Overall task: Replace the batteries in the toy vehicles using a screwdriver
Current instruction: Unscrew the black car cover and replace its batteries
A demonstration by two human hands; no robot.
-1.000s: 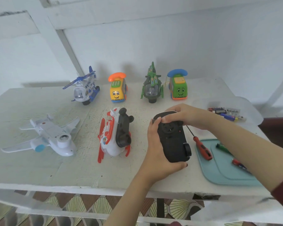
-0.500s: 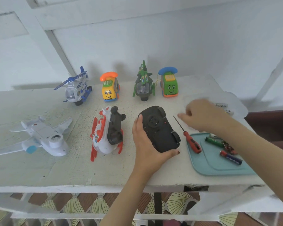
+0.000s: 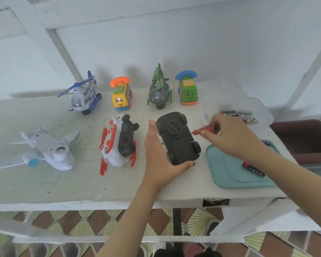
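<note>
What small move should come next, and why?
Probably bring the tip of the red screwdriver onto the underside of the black car: the right hand grips the tool beside it, and the left hand steadies the overturned car.

Left hand (image 3: 157, 153) grips car (image 3: 176, 140), thumb curled round near end; right hand (image 3: 232, 138) pinches screwdriver (image 3: 205, 129).

Bright, soft light, slightly washed out; toys (image 3: 121, 97) along the worktop's (image 3: 44, 182) far edge cast faint shadows on the wall (image 3: 193, 43). The screwdriver (image 3: 205, 130) is motion-blurred. Wide-angle distortion bends the frame's edges.
</note>
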